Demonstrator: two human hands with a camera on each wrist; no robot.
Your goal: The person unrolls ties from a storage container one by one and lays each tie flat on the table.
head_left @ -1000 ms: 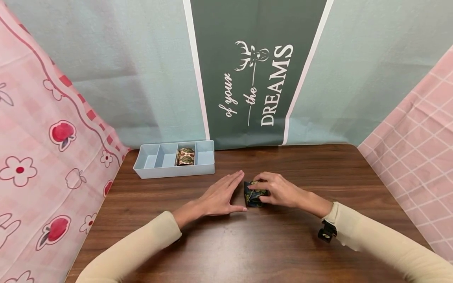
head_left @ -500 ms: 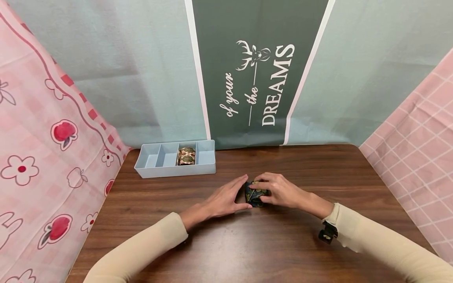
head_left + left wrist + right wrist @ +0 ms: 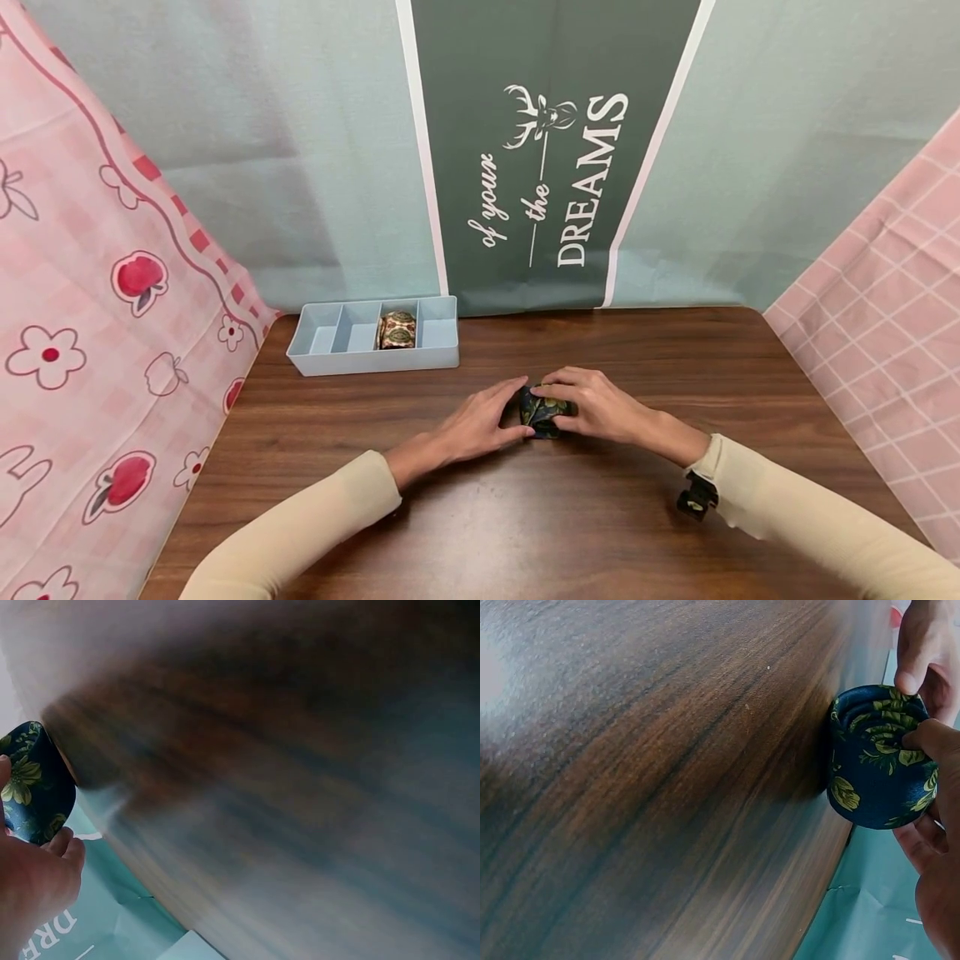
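A rolled necktie (image 3: 537, 408), dark blue with yellow flowers, stands on edge on the wooden table, its coiled layers showing in the right wrist view. My right hand (image 3: 600, 406) grips the roll from the right, with the thumb (image 3: 921, 739) pressed on its coiled face and the other fingers round the far side. On the left, my left hand (image 3: 476, 425) holds the roll between thumb and fingertips, the thumb (image 3: 907, 681) at its near edge. Part of the necktie (image 3: 41, 795) is hidden behind the hands.
At the back left of the table (image 3: 480, 533) stands a light blue divided tray (image 3: 375, 363). Its third compartment from the left holds another rolled necktie (image 3: 398, 330), cream and patterned. Cloth hangings (image 3: 300, 167) enclose the back and sides.
My left hand has moved right, from just beside the rolled necktie to touching it. The right hand keeps its grip, and the roll has hardly moved.
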